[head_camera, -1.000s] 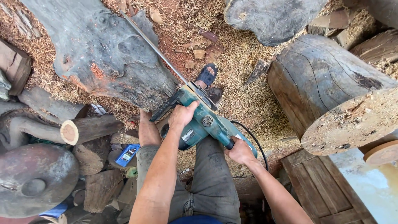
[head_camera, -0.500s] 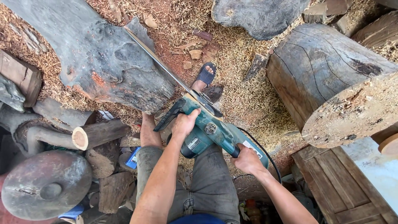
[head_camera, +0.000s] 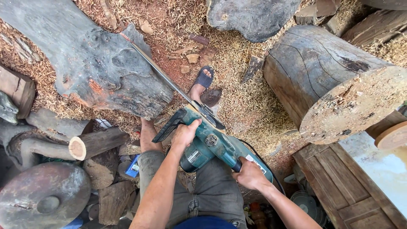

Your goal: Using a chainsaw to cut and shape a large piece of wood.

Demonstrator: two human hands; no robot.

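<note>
With the left hand (head_camera: 184, 135) wrapped over the front handle and the right hand (head_camera: 250, 174) gripping the rear handle, fingers pressed closed, the teal chainsaw (head_camera: 210, 144) extends its bar (head_camera: 157, 68) ahead across the grey log's (head_camera: 85, 63) edge, beside open sawdust-covered ground (head_camera: 241, 101).

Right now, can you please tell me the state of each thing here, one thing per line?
electric chainsaw: gripped in both hands, bar laid against the log
left hand: closed on the front handle
right hand: closed on the rear handle
grey log: lying on its side, bark partly stripped
round log: lying on its side, cut end cracked
ground: covered in sawdust
</note>
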